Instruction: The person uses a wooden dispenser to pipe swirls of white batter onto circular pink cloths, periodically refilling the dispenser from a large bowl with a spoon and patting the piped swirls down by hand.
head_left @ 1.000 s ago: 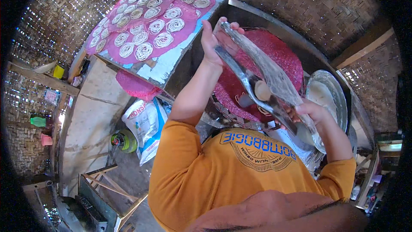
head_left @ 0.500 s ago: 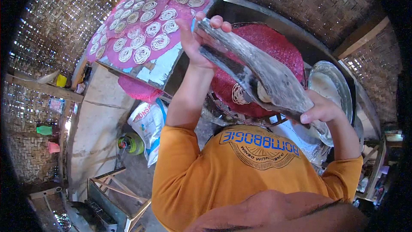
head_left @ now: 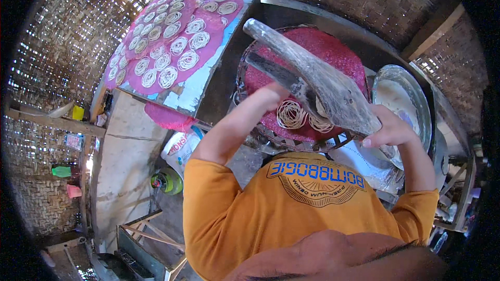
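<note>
A worn wooden hand press (head_left: pixel 333 91) with two long arms slants over a round red mesh mat (head_left: pixel 338 49). My right hand (head_left: pixel 388 127) grips its near right end, thumb on top. My left hand (head_left: pixel 272 96) reaches under the press near its dark lower arm (head_left: pixel 273 68); its fingers are hidden behind the wood. The two arms stand apart at the far left end. On the mat below lies a pale coil of noodle-like strands (head_left: pixel 291 114). A second coil (head_left: pixel 320 124) sits beside it, partly covered by the press.
A table at the left carries pink mesh sheets (head_left: pixel 151 86) with several pale coils. To the right stands a metal basin (head_left: pixel 424 109) with whitish dough or batter. A white sack (head_left: pixel 179 148) and a green gas cylinder (head_left: pixel 169 181) stand on the floor. Woven walls surround the space.
My left hand has let go of the arms' far end and moved down under the press. The arms have spread wider. A second coil now shows on the red mat.
</note>
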### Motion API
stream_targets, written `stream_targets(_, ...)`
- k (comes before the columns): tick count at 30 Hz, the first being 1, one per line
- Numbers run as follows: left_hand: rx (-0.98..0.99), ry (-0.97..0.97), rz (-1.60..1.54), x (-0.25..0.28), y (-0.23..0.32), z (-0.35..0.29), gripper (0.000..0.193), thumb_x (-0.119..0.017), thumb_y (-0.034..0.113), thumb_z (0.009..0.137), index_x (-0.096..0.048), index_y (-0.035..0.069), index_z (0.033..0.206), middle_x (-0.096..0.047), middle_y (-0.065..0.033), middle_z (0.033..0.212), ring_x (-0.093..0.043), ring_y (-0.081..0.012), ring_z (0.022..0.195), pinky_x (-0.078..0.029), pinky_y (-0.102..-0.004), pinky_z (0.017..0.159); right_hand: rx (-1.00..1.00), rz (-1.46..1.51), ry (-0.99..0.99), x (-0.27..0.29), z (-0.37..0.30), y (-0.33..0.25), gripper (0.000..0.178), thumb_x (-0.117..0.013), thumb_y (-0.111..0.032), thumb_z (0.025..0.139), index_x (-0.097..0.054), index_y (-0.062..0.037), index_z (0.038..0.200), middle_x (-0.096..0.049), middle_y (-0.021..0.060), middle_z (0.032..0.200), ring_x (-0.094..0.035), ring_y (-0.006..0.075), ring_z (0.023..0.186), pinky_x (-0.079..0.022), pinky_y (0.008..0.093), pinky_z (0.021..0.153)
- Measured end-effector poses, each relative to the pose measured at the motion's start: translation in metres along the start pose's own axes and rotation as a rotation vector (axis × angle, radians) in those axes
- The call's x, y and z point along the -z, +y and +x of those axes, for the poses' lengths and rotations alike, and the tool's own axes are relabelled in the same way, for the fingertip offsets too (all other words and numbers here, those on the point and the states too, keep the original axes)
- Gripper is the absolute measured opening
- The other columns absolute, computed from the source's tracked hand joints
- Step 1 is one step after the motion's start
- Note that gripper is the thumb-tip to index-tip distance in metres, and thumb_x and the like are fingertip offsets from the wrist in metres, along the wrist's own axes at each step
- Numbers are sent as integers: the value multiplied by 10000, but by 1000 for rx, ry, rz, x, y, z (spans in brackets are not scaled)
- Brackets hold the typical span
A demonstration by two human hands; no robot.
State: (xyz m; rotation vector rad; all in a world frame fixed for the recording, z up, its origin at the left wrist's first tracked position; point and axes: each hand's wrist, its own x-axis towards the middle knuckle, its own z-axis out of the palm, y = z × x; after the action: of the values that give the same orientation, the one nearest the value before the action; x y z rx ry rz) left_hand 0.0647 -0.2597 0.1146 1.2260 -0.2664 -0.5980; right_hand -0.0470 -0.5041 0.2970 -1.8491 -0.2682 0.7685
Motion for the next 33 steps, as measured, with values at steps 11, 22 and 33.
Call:
stream_targets(11,116,-105,253,1,-13,-7,419,-317,336,873,-529,7,1022,-529,-157,1062,-482,-273,982,-357,-397,853,12,29,27,6,10,5,726,-721,-254,556,-434,31,1158,-541,87,1063,-486,161,986,-355,280,874)
stream_targets(22,-342,185,1676,5,64,-60,642,-460,510,760,-398,66,1220,-288,-156,1305,-324,-332,1120,-234,-431,930,11,134,-7,12,22,6,761,-714,-264,532,-426,34,1169,-518,89,1107,-461,162,1028,-323,278,905)
stream_targets(33,-841,-526,-805,47,162,-6,842,-456,687,659,-323,108,1256,-511,-84,994,-456,-292,1021,-328,-480,920,0,437,-310,6,76,-10,639,-626,-356,678,-431,56,1126,-567,167,957,-577,208,805,-470,286,685)
